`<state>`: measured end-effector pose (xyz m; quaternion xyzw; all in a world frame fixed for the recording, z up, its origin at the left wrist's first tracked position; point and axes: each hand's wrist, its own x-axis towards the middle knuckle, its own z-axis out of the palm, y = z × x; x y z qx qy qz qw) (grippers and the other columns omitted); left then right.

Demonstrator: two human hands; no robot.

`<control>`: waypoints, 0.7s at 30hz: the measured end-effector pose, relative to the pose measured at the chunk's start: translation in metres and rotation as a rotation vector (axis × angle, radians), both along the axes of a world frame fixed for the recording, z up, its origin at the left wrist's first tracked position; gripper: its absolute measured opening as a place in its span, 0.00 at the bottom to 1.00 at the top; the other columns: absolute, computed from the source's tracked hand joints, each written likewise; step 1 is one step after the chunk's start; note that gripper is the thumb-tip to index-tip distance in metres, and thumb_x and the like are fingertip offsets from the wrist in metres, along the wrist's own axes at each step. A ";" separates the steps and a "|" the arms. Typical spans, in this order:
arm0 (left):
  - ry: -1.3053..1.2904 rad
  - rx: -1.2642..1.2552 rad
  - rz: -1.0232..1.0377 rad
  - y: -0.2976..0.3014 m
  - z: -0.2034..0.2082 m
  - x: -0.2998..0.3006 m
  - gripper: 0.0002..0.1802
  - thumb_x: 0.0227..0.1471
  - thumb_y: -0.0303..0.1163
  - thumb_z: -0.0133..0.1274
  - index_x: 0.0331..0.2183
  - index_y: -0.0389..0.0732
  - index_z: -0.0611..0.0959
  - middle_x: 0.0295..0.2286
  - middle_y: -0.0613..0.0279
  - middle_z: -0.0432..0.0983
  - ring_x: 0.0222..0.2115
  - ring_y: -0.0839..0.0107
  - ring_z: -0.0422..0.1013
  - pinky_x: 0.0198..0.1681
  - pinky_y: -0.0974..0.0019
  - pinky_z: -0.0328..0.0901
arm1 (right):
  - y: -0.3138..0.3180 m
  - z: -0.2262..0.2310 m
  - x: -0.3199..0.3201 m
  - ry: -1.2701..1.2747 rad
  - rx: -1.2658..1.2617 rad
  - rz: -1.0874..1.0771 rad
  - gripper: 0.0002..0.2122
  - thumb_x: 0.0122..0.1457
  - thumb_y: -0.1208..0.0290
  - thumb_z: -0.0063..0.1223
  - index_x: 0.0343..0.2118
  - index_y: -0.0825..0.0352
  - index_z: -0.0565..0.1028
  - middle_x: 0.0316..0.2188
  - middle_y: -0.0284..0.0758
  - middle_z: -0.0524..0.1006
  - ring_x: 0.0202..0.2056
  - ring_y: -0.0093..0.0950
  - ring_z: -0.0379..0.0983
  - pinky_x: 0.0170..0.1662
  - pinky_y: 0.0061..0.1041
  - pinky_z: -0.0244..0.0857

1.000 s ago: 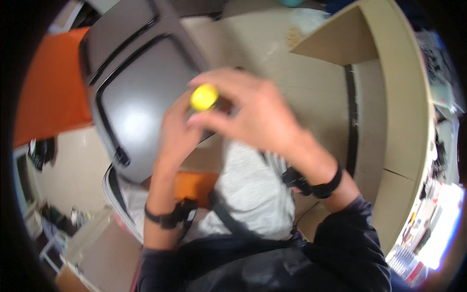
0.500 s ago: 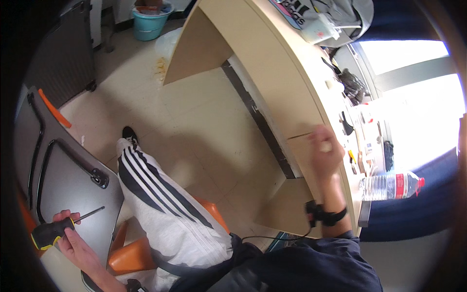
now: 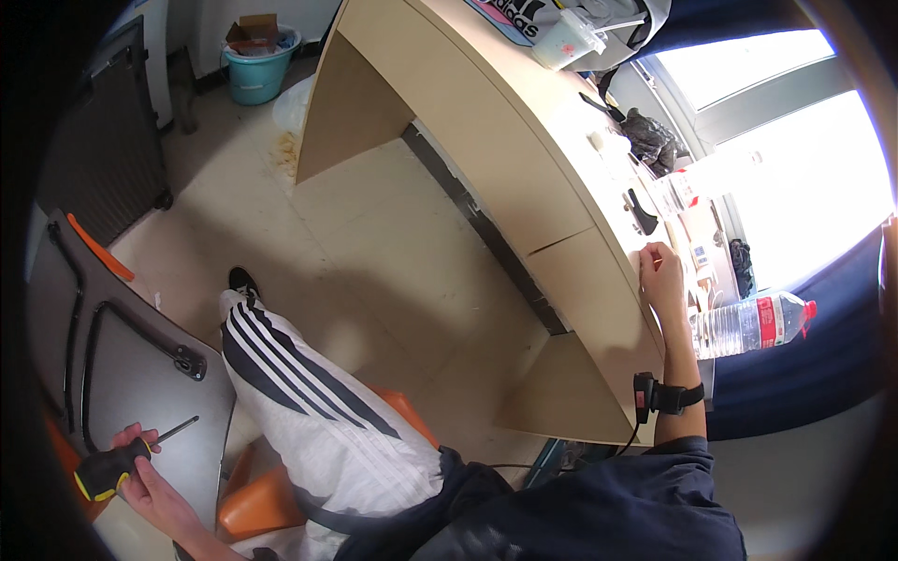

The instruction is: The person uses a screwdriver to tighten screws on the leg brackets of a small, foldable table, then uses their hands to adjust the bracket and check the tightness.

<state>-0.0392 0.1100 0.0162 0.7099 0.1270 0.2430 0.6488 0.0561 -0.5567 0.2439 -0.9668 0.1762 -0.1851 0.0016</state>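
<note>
My left hand (image 3: 161,496) is closed around the black and yellow handle of a screwdriver (image 3: 110,467), whose thin metal shaft points up and to the right. It is held over a grey panel (image 3: 159,374) with bent black tube legs. On the right, my right hand (image 3: 666,282) rests at the front edge of the pale wooden desk (image 3: 486,122). Its fingers are curled together near the desktop; whatever they pinch, if anything, is hidden. A small black object (image 3: 642,213) lies just beyond those fingers, and a clear water bottle with a red cap (image 3: 744,327) lies closer to me.
Toward the desk's far end are a lidded plastic cup (image 3: 568,42) and a grey bag (image 3: 627,19). A black plastic bag (image 3: 648,140) lies by the window. A turquoise bucket (image 3: 257,77) and a dark suitcase (image 3: 108,140) stand on the floor. Orange seating (image 3: 260,496) is beside my leg.
My right hand has moved from in front of the desk's edge up and right onto the desktop edge. My left hand still holds the screwdriver, shifted slightly. The whole view has turned a little.
</note>
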 end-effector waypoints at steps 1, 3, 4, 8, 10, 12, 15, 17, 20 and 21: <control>-0.032 0.009 -0.007 -0.003 0.006 0.000 0.19 0.63 0.35 0.44 0.50 0.33 0.70 0.47 0.54 0.70 0.42 0.66 0.69 0.46 0.64 0.60 | -0.006 -0.007 -0.002 -0.024 -0.022 -0.029 0.09 0.61 0.70 0.51 0.33 0.73 0.77 0.27 0.47 0.78 0.28 0.41 0.74 0.34 0.36 0.66; -0.032 0.009 0.012 -0.006 0.013 -0.001 0.20 0.63 0.36 0.45 0.51 0.33 0.69 0.47 0.54 0.70 0.42 0.66 0.69 0.45 0.64 0.60 | -0.011 -0.014 -0.004 -0.013 -0.089 -0.020 0.08 0.62 0.73 0.47 0.33 0.73 0.74 0.27 0.48 0.76 0.31 0.45 0.74 0.35 0.38 0.65; -0.029 -0.007 0.036 -0.007 0.015 -0.001 0.21 0.63 0.37 0.45 0.51 0.33 0.69 0.47 0.54 0.70 0.43 0.66 0.69 0.45 0.64 0.60 | -0.005 -0.013 -0.003 -0.043 -0.189 0.003 0.08 0.63 0.73 0.46 0.34 0.73 0.73 0.28 0.48 0.76 0.31 0.46 0.73 0.35 0.38 0.65; -0.051 0.022 -0.079 -0.015 0.049 -0.004 0.22 0.63 0.38 0.43 0.52 0.32 0.67 0.39 0.57 0.69 0.38 0.70 0.66 0.43 0.66 0.59 | 0.086 -0.014 0.018 -0.344 0.082 0.273 0.07 0.67 0.72 0.42 0.37 0.70 0.70 0.25 0.37 0.73 0.26 0.31 0.69 0.32 0.29 0.63; 0.023 -0.041 -0.163 -0.021 0.072 -0.012 0.25 0.64 0.39 0.42 0.53 0.29 0.64 0.32 0.60 0.70 0.31 0.75 0.65 0.36 0.73 0.60 | 0.158 -0.038 0.028 -0.292 0.572 0.454 0.06 0.67 0.73 0.41 0.37 0.69 0.70 0.25 0.31 0.71 0.26 0.20 0.66 0.31 0.20 0.61; 0.106 -0.088 -0.185 -0.054 0.088 -0.004 0.24 0.61 0.37 0.46 0.52 0.30 0.69 0.29 0.63 0.73 0.27 0.76 0.68 0.32 0.75 0.63 | 0.206 -0.070 0.029 -0.029 1.049 0.552 0.03 0.66 0.76 0.44 0.37 0.68 0.69 0.26 0.29 0.71 0.27 0.15 0.64 0.30 0.14 0.59; 0.379 0.225 -0.316 -0.095 0.101 -0.004 0.20 0.54 0.33 0.58 0.47 0.33 0.78 0.31 0.60 0.78 0.28 0.74 0.74 0.34 0.70 0.69 | 0.275 -0.108 0.000 0.404 1.534 0.655 0.09 0.61 0.81 0.51 0.43 0.71 0.68 0.28 0.30 0.73 0.30 0.17 0.68 0.35 0.17 0.64; 0.406 0.220 -0.371 -0.100 0.093 -0.016 0.22 0.52 0.32 0.59 0.49 0.42 0.76 0.28 0.58 0.75 0.22 0.72 0.69 0.27 0.69 0.65 | 0.313 -0.128 -0.021 0.637 1.695 0.809 0.13 0.57 0.82 0.56 0.44 0.71 0.68 0.30 0.32 0.77 0.35 0.20 0.73 0.44 0.22 0.66; 0.543 0.060 -0.367 -0.102 0.097 -0.034 0.19 0.52 0.28 0.59 0.47 0.42 0.76 0.33 0.57 0.75 0.24 0.68 0.72 0.27 0.68 0.65 | 0.352 -0.141 -0.030 0.790 1.471 1.305 0.14 0.55 0.83 0.59 0.43 0.69 0.69 0.32 0.33 0.80 0.36 0.22 0.77 0.57 0.32 0.57; 0.483 0.145 -0.393 -0.099 0.093 -0.042 0.18 0.52 0.26 0.58 0.46 0.40 0.76 0.34 0.59 0.76 0.26 0.72 0.73 0.28 0.71 0.66 | 0.362 -0.143 -0.036 0.820 1.366 1.348 0.14 0.55 0.83 0.60 0.43 0.69 0.69 0.32 0.33 0.81 0.36 0.22 0.78 0.61 0.37 0.53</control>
